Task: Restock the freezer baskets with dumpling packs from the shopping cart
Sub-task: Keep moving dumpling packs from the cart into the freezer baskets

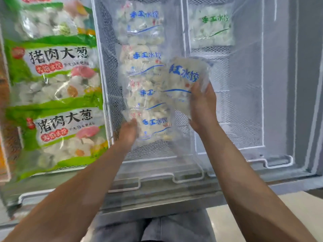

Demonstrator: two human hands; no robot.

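I see the right hand [202,105] gripping a blue-lettered dumpling pack [183,81] over the middle basket [104,70]; the left hand [127,131], at seven o'clock from it, grips the nearest pack [153,126] of the row lying there.

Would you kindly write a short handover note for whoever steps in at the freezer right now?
Left hand: grips the nearest blue-print pack in the middle basket.
Right hand: holds another blue-print pack tilted above that basket, not yet laid down.
Done: a row of blue-print packs lies in the middle basket; one green-print pack lies at the far end of the right basket; the left basket holds large green bags.
Left: set down the held pack, then fill the right basket. The cart is out of view.
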